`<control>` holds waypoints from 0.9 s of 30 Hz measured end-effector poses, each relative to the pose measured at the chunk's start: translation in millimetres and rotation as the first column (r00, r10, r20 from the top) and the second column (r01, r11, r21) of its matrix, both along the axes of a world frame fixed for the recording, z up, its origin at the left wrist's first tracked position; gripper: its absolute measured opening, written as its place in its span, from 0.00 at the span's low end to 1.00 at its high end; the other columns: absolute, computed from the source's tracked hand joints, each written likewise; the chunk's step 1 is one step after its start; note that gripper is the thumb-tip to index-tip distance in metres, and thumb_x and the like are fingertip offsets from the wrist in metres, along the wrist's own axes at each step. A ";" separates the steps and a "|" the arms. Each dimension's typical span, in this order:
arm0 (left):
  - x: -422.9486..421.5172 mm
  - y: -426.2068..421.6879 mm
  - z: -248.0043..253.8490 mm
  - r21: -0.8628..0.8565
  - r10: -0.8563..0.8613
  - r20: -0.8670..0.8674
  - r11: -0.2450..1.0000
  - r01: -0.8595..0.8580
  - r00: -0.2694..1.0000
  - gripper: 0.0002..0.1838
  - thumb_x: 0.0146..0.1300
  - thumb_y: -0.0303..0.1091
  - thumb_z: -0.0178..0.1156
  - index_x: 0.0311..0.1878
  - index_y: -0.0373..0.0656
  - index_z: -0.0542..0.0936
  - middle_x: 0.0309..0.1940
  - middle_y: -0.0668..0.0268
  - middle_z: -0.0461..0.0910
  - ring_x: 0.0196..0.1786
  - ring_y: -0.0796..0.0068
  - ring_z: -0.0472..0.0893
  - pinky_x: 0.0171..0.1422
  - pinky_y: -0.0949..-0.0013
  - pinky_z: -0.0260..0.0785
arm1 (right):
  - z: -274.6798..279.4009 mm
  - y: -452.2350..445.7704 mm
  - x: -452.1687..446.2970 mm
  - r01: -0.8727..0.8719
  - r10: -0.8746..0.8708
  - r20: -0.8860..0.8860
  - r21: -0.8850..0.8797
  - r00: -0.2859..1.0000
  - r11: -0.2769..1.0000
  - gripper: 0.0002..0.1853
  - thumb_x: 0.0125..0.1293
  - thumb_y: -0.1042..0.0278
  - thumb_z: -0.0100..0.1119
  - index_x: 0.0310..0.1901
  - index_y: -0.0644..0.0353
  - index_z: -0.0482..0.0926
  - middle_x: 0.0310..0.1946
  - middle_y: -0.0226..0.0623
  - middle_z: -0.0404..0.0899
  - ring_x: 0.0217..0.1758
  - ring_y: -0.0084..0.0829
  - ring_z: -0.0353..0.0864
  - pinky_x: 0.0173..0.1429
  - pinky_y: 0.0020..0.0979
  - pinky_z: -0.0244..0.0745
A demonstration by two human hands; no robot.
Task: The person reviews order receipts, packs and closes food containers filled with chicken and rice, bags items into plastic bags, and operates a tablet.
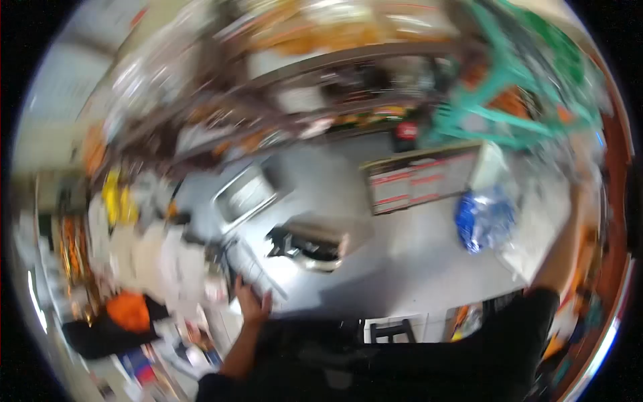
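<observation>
My left hand [251, 305] is at the table's near left edge, thumb and fingers apart, by a thin wire rack [254, 268]. Blur leaves it unclear whether they touch. My right arm stretches far to the right, where my right hand [581, 161] is smeared among clear plastic bags; its fingers cannot be made out. Between my arms, a black and pale packet [308, 248] lies on the metal table [415, 251]. Behind it to the left sits a shallow metal tray [244, 197]. A blue plastic bag [485, 218] is near my right forearm.
A long box with red and white panels [425, 177] lies at the table's back right. Behind stands a loaded dark shelf [335, 60], with a teal plastic crate [489, 120] on the right. Pale bags [157, 261] crowd the left. A dark stool [393, 331] shows below.
</observation>
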State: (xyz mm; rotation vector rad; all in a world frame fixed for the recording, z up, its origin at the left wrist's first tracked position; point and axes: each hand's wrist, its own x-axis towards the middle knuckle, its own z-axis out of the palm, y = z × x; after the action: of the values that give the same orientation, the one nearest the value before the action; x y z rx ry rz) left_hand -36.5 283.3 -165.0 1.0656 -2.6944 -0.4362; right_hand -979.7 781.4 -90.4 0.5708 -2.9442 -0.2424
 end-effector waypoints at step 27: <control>-5.0 2.1 25.5 0.085 0.215 -0.207 0.976 -0.202 0.954 0.28 0.62 0.52 0.65 0.51 0.36 0.72 0.67 0.48 0.69 0.57 0.49 0.80 0.48 0.55 0.79 | 140.6 -137.2 232.4 -0.355 -0.533 -0.309 -0.935 0.788 0.016 0.21 0.75 0.55 0.45 0.50 0.61 0.84 0.48 0.46 0.86 0.50 0.40 0.86 0.54 0.44 0.80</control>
State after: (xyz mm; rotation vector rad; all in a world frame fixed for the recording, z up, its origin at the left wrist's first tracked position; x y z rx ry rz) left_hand -41.5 285.4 -139.5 1.2280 -2.3649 -0.5648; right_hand -747.3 644.2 50.2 -0.0463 -1.6372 1.3796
